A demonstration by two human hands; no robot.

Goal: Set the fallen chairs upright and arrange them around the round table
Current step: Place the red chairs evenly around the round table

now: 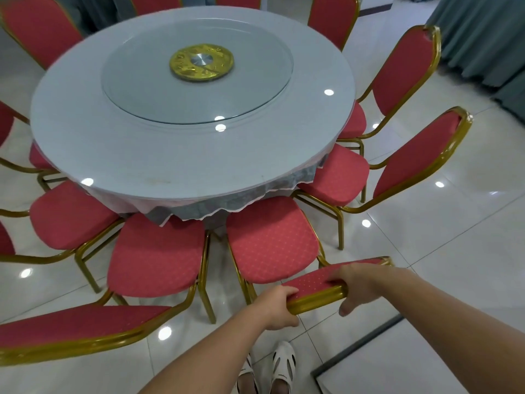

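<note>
A person's left grip (279, 305) and right grip (360, 285) are both clasping the top rail of an upright red chair (270, 240), its seat sitting just beside the round bench (193, 155). Pushing evenly through both hands is looking the surest way of sliding it square between the neighbouring chairs (159, 251); its legs may be crowding theirs.

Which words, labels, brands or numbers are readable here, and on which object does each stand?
No text can be read.
Gold disc at the middle of the round table: embossed marks, too blurred to read.
</note>
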